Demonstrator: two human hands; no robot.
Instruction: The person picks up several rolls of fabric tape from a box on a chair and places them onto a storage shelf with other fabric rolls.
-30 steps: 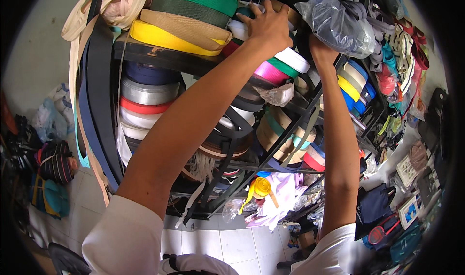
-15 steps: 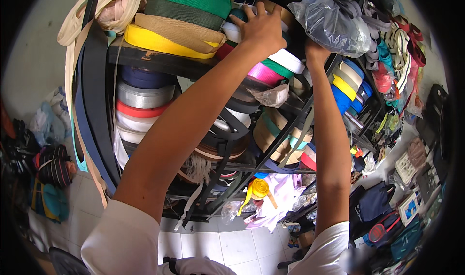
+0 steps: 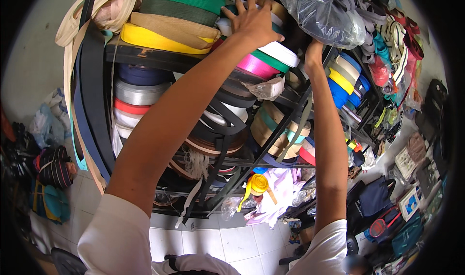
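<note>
Fingers point(image 3: 252, 4) of the left hand point(image 3: 253, 25) spread wide and open, lightly bent over a cluster of webbing rolls on the upper shelf. Right hand point(image 3: 314, 51) raised just beneath a plastic bag point(image 3: 325, 21), beside the rack upright; its fingertips are hidden, so whether they grip cannot be told. White short sleeves point(image 3: 116, 234) at both upper arms.

Below the left palm: a smooth white roll point(image 3: 285, 55), a green roll point(image 3: 270, 61) under it, then a glossy pink roll point(image 3: 256, 67), all flat discs of wound tape. Bag is clear, crinkled, with dark contents. Left of the hand, broader coils of coarse weave: green, dark grey-green, tan, yellow, stacked on a black shelf point(image 3: 160, 57) with a chipped edge. Long black straps point(image 3: 94, 91) hang off its left end, near a loose cream coil point(image 3: 68, 30).

One tier down: navy, silvery and red rolls; pale frayed threads point(image 3: 196, 163). Lower still, a yellow coil point(image 3: 259, 183) upon shiny pale lilac sheeting point(image 3: 276, 200).

Farthest: white floor tiles point(image 3: 237, 243); dark soft bags point(image 3: 378, 197) at right. Lettering on the rolls, if any, too small to read.
</note>
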